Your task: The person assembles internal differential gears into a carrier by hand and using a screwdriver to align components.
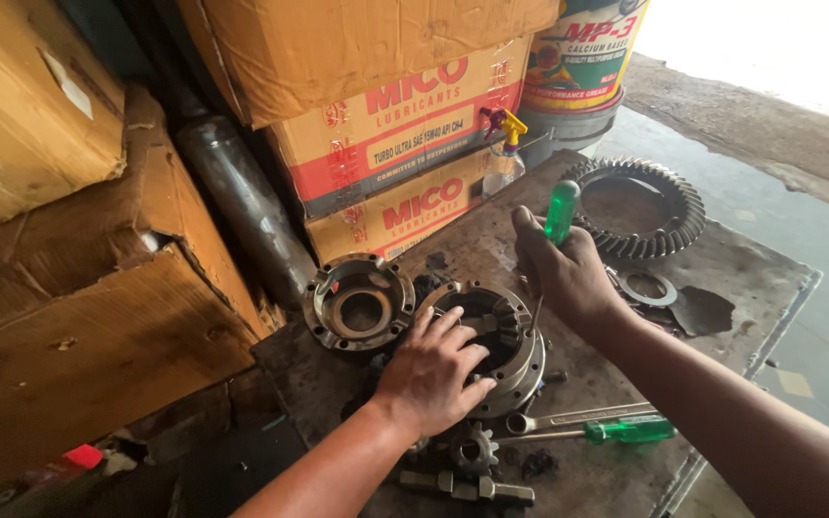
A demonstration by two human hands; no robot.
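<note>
I brace the round gear housing [496, 341] with my flat-open left hand [431, 369] while my right hand [568, 273], closed around the green-handled screwdriver [558, 216], probes inside; careful levering next.

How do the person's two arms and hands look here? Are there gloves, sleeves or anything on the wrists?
Both hands, the left hand and the right hand, are bare, with no gloves. Both forearms are uncovered as far as the picture shows; no sleeve is visible. No watch, ring or bracelet shows on either wrist.
</note>
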